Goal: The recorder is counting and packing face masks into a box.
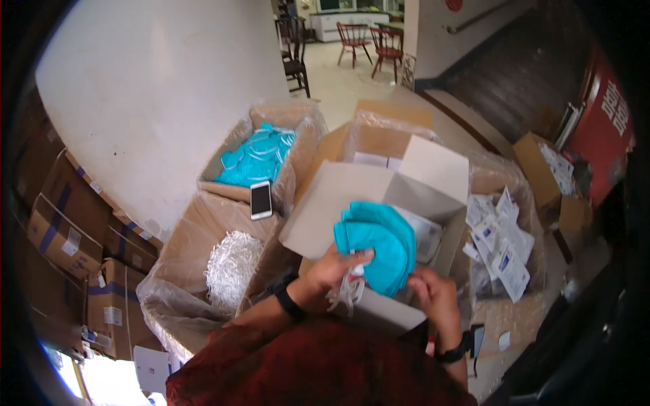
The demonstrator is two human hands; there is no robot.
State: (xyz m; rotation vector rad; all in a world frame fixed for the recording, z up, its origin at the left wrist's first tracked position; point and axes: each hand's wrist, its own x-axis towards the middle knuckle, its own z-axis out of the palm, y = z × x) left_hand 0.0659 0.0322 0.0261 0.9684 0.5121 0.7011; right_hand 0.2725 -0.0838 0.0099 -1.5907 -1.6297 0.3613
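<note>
A stack of turquoise face masks (379, 243) is held in front of me, fanned slightly at its upper left. My left hand (333, 268) is closed on the stack's left edge, thumb on top, with white elastic straps (347, 294) hanging below the fingers. My right hand (439, 299) has its fingers closed at the lower right edge of the stack; its fingertips are partly hidden. Beneath the masks stands an open white carton (342, 203) with its flaps spread.
At left, one lined box holds white elastic straps (233, 267); another holds more turquoise masks (261, 154), with a phone (261, 200) on its edge. White printed packets (504, 247) fill a box at right. Brown cartons (68, 233) are stacked far left. Chairs (353, 42) stand beyond.
</note>
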